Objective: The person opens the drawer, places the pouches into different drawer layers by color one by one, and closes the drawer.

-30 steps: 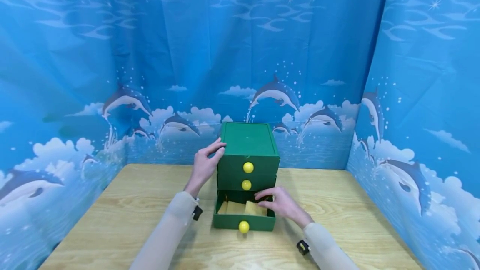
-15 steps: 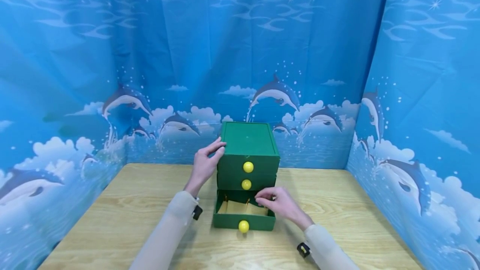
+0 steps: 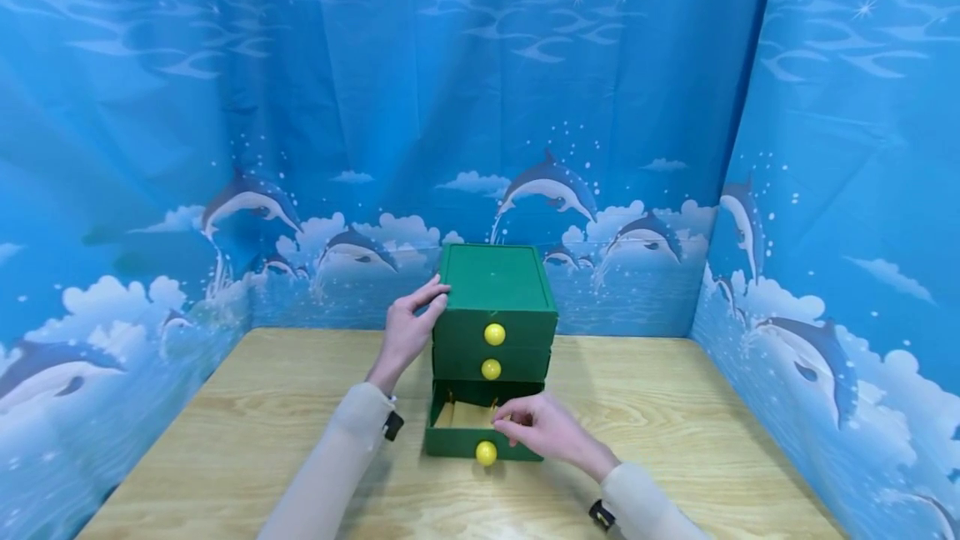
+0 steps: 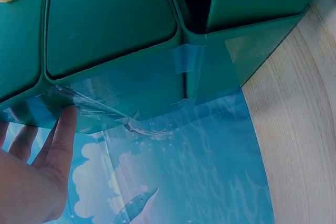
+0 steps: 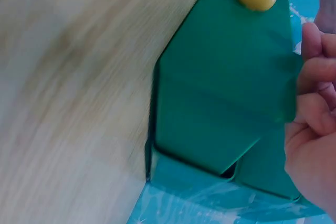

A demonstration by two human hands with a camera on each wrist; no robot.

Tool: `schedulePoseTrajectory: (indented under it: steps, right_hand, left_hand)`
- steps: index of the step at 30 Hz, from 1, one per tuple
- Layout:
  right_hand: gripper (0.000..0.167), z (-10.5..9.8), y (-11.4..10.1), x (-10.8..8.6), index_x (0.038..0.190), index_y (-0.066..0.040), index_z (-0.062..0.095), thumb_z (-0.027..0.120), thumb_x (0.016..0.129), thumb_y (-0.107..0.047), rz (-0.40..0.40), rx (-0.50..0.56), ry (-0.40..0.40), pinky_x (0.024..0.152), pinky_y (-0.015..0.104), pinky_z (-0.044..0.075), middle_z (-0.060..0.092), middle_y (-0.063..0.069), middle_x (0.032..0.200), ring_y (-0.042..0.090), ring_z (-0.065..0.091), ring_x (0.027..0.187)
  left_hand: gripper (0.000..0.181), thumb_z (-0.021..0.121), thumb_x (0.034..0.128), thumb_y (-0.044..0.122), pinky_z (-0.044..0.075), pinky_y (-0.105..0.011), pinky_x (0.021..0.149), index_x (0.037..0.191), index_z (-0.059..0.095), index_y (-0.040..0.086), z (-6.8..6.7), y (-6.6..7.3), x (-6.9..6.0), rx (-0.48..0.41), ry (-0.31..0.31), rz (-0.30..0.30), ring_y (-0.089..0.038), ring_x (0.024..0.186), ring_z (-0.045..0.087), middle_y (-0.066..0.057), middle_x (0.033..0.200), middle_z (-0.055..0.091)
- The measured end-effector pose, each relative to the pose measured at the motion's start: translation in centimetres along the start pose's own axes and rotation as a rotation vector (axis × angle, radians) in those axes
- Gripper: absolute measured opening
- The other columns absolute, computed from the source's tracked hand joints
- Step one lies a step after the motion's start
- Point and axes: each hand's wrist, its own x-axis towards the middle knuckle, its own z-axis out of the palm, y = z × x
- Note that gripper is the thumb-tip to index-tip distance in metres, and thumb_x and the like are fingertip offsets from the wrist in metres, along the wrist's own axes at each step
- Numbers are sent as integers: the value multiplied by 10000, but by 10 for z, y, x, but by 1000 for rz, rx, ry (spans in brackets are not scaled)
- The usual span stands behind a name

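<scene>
A green drawer cabinet (image 3: pixel 497 277) with round yellow knobs stands on the table, its bottom drawer (image 3: pixel 448 442) pulled out. Flat beige pieces (image 3: pixel 470 416) lie inside that drawer, beside small gold-brown bits too small to identify. My left hand (image 3: pixel 407 333) rests on the cabinet's upper left side with fairly straight fingers; the left wrist view shows its fingertips against the side wall. Over the drawer's right part is my right hand (image 3: pixel 551 432), thumb and fingers curled together near the beige pieces. Whether anything is between those fingertips is hidden. The right hand covers the drawer's right end.
The wooden table (image 3: pixel 300 407) extends to both sides of the cabinet. Blue dolphin-printed curtains (image 3: pixel 375 107) hang close behind it and along the sides. The two upper drawers, with yellow knobs (image 3: pixel 494 334), are closed.
My right hand has moved left and toward the drawer front, its fingers more curled. The right beige piece, raised earlier, dropped lower and is now mostly covered. The left hand has stayed put.
</scene>
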Motion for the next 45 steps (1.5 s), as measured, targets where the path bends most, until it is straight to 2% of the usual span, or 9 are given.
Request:
schedulePoseTrajectory:
  steps: [3,6,10,15,22,27,32,35,45]
  right_hand:
    - [209,3,-6,-2,1007,-150,757,626,967,-308,-18,-3,-30,411,158,345,681,-67,664,49,569,502]
    - [228,5,-11,-3,1029,-128,753,611,977,-299,-24,16,-73,409,167,390,706,5,699,9,525,464]
    - [215,9,-15,-4,1064,-118,746,607,981,-259,15,48,-129,435,193,459,722,71,759,22,521,444]
    - [185,13,-16,-3,1091,-129,737,610,979,-204,50,4,-160,451,194,466,714,26,729,68,574,461]
    - [200,19,-21,-5,1133,-122,720,617,972,-182,93,-77,-139,441,195,467,697,-42,694,26,589,484]
    - [226,23,-23,-7,1168,-138,714,628,964,-184,139,-99,-134,465,194,484,721,-66,767,49,615,514]
    - [260,25,-23,-8,1195,-159,705,664,938,-180,117,-146,-152,624,152,526,745,-76,983,-28,651,712]
    - [269,26,-23,-8,1186,-169,708,690,919,-187,94,-183,-146,702,137,525,738,-81,1044,-63,641,802]
    - [250,20,-18,-4,1144,-187,732,720,894,-207,120,-159,-132,708,165,534,741,-106,995,-35,655,812]
  left_hand:
    - [381,560,982,454,418,-518,1084,1274,665,233,0,1,1,-6,-2,0,-207,1404,424,9,1511,467]
    - [388,560,979,463,417,-525,1083,1274,665,232,0,0,2,-4,-3,5,-209,1400,429,14,1510,467]
    - [394,561,977,468,412,-521,1089,1276,663,234,0,0,2,-14,-9,1,-197,1409,416,21,1512,464]
    - [392,561,979,464,400,-538,1093,1282,659,235,0,0,1,-23,-13,0,-204,1423,395,8,1517,458]
    - [395,560,980,463,412,-517,1091,1286,656,233,1,-1,3,-15,-16,7,-193,1420,399,33,1509,466]
    - [401,556,981,465,404,-514,1099,1295,650,234,1,-1,3,-13,-19,4,-183,1422,395,47,1510,463]
    - [381,560,987,436,404,-506,1101,1295,651,231,-1,-2,0,-12,1,-4,-171,1409,413,73,1496,474]
    - [376,557,988,439,410,-498,1098,1291,653,238,-1,-2,-1,-7,4,-2,-164,1402,423,87,1490,478]
    - [375,560,993,412,417,-504,1089,1297,651,213,0,0,1,-10,3,10,-196,1395,435,33,1498,479]
